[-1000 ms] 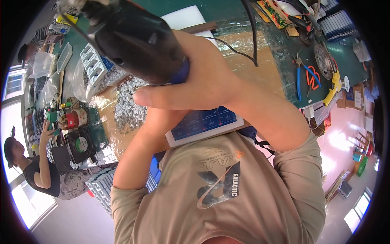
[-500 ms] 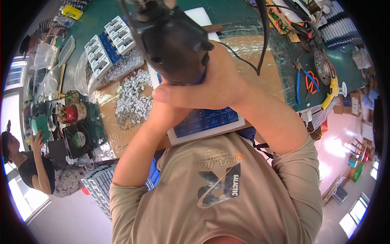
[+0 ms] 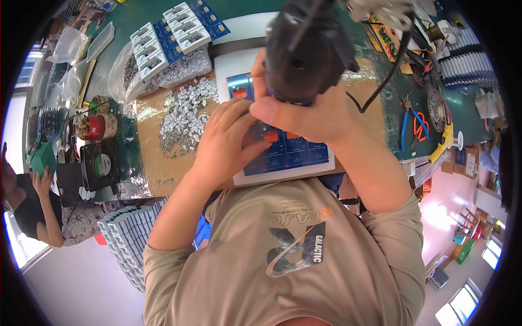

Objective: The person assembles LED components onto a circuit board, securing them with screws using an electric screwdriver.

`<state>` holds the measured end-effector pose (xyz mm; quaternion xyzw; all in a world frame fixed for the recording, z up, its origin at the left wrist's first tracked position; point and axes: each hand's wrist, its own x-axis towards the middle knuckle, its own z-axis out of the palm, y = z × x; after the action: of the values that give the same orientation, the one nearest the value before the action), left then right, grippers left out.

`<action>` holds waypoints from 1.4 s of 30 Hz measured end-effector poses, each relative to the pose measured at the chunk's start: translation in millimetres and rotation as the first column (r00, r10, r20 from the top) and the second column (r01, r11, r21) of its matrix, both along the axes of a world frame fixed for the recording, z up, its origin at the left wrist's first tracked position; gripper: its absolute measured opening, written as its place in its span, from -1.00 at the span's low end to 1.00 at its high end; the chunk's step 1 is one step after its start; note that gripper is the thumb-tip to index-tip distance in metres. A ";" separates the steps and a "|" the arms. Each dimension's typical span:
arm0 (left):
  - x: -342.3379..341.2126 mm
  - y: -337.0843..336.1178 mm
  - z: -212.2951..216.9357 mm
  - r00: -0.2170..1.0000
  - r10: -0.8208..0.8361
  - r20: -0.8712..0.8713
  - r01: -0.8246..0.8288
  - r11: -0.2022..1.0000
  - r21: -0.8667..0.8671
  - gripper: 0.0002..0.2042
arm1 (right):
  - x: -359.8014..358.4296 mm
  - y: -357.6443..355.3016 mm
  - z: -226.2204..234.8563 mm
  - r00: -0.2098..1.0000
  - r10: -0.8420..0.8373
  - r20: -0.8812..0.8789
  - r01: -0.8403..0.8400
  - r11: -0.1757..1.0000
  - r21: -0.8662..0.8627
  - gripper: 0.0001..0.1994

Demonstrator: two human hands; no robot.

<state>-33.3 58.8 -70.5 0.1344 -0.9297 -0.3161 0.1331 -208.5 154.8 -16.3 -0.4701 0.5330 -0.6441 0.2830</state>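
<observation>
Right hand (image 3: 318,117) wraps tightly round a black power tool (image 3: 304,54), above a blue printed panel (image 3: 288,155) on a white foam slab (image 3: 288,176).
A slip could scratch the panel or nick the half-spread left hand (image 3: 224,142); whether its fingertips pinch anything, I cannot tell. A clear plastic bag (image 3: 116,70) holds small grey parts.

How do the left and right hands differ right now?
The right hand is closed around the black tool; no tool shows in the left hand, which lies over the blue panel.
The right hand is partly hidden by the tool, while the back of the left hand shows plainly.
The left hand's thumb sits over the panel; the right hand's lies along the tool.
Both are bare.
</observation>
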 end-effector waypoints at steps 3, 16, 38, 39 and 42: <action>3.4 -4.5 -6.0 0.994 -0.057 -0.092 0.046 0.992 -0.117 -0.51 | -1.3 1.5 -2.7 0.997 0.029 -0.072 -0.030 0.999 -0.019 -0.48; 76.5 -26.2 0.8 0.951 0.307 -0.031 -0.308 0.951 -0.038 -0.90 | -9.8 6.3 -4.9 0.944 0.256 0.208 -0.200 0.945 -0.257 -0.45; 81.8 -6.6 -10.1 0.987 0.157 0.015 -0.154 0.981 -0.121 -0.93 | -32.8 21.6 6.3 0.883 0.468 0.021 -0.410 0.794 -0.449 -0.26; 77.4 -3.1 -9.6 0.993 0.110 -0.042 -0.115 0.984 -0.133 -0.93 | -30.7 24.2 6.2 0.892 0.448 0.057 -0.375 0.805 -0.459 -0.26; 55.2 7.6 4.2 0.977 0.165 -0.132 -0.145 0.978 0.148 -0.92 | -22.5 31.7 9.7 0.913 0.385 0.133 -0.291 0.845 -0.448 -0.27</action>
<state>21.9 66.3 -66.3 0.1925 -0.8803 -0.3768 0.2144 -231.0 186.5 -6.5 -0.5332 0.2564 -0.7302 0.3419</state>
